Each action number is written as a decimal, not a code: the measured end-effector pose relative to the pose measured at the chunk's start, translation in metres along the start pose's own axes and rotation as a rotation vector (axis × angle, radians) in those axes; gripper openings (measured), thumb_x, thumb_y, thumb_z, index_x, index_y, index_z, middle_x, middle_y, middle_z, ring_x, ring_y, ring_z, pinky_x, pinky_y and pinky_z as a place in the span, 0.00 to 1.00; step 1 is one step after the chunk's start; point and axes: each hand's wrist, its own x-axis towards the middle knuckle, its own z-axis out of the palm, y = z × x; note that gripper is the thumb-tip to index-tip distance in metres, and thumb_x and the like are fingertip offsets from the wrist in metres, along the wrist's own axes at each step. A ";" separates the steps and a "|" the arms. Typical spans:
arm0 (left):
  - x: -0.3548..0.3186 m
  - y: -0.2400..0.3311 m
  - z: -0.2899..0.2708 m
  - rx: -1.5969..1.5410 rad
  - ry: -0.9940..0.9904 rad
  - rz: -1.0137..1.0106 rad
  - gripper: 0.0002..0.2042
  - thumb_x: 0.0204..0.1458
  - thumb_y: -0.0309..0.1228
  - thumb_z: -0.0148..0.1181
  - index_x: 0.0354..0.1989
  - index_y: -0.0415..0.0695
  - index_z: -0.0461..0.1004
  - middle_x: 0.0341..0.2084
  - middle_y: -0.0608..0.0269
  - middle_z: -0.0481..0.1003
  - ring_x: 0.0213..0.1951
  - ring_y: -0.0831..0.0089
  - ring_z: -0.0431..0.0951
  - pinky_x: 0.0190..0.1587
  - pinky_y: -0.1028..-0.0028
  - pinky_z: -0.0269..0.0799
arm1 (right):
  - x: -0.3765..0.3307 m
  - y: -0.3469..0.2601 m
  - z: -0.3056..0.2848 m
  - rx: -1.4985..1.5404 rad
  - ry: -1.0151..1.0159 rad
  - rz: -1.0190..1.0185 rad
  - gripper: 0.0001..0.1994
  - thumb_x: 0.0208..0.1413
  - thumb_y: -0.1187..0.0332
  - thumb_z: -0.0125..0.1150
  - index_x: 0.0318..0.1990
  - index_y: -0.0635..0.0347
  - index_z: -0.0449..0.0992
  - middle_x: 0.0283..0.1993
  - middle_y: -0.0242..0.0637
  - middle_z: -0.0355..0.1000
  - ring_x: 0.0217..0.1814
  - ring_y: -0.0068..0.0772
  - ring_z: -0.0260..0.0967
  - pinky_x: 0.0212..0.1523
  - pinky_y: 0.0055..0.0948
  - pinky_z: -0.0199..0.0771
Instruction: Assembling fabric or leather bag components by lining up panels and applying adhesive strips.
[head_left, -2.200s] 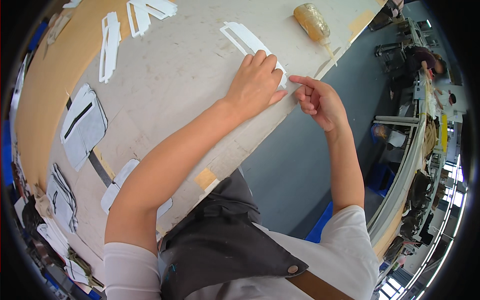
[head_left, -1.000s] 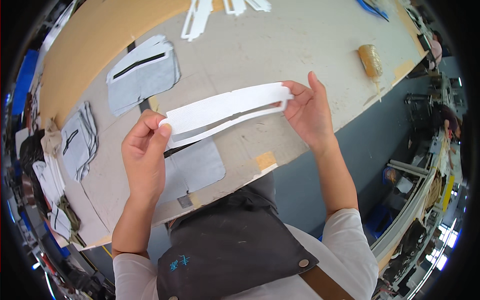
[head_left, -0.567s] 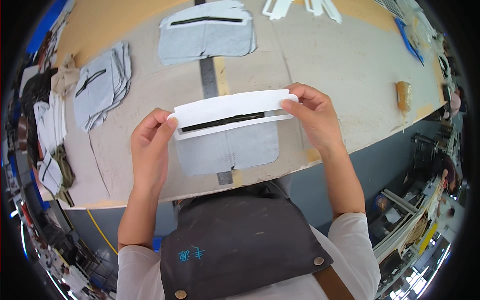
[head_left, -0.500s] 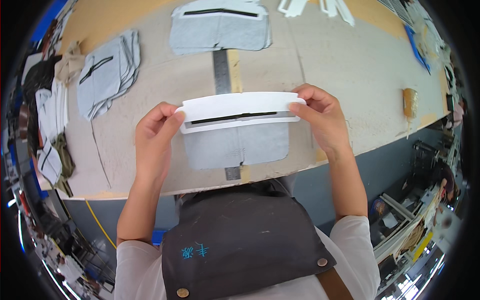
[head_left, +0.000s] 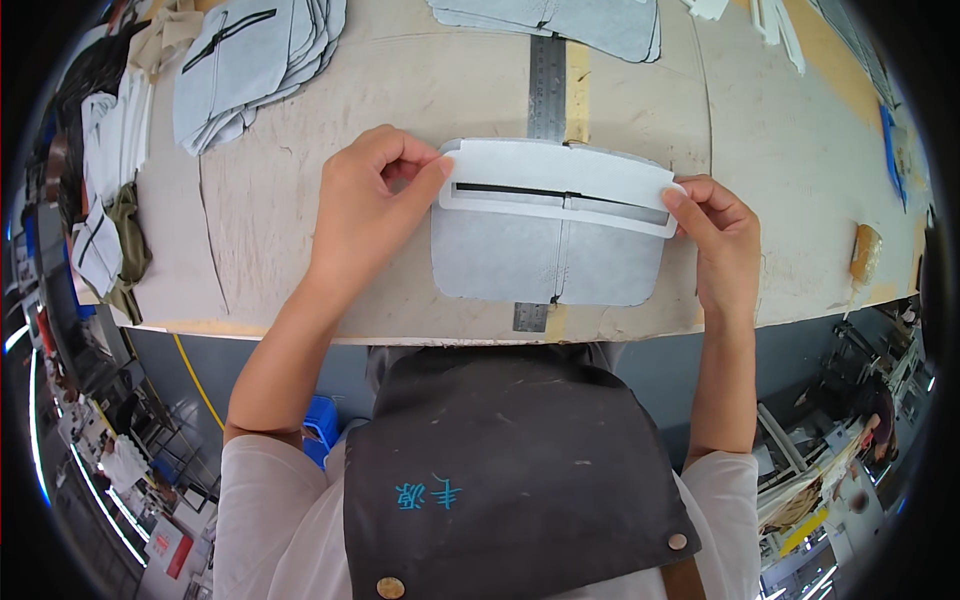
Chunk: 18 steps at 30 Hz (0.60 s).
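Lowered since half a second ago, the thin, limp white slotted facing strip (head_left: 560, 185) now lies on the grey fabric pocket panel (head_left: 545, 255), left hand (head_left: 365, 205) and right hand (head_left: 720, 235) pinching its ends, the best hold.

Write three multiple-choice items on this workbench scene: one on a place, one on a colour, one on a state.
1. Where does the metal ruler lie?
A. Under the grey fabric piece
B. On the floor
C. In the left hand

2. What colour is the slotted strip?
A. Red
B. White
C. Black

3. How is the strip held?
A. By one hand only
B. By neither hand
C. By both hands at its ends

Key: 1 A, the ruler runs beneath the grey fabric piece. 2 B, it shows white. 3 C, the left hand and right hand pinch its ends.
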 end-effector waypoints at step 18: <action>0.009 0.000 0.005 0.309 0.025 0.170 0.06 0.47 0.26 0.68 0.24 0.37 0.77 0.21 0.61 0.75 0.24 0.73 0.73 0.29 0.74 0.70 | 0.001 0.004 0.010 -0.196 0.084 -0.038 0.08 0.59 0.69 0.64 0.37 0.66 0.78 0.32 0.29 0.74 0.35 0.17 0.71 0.40 0.17 0.66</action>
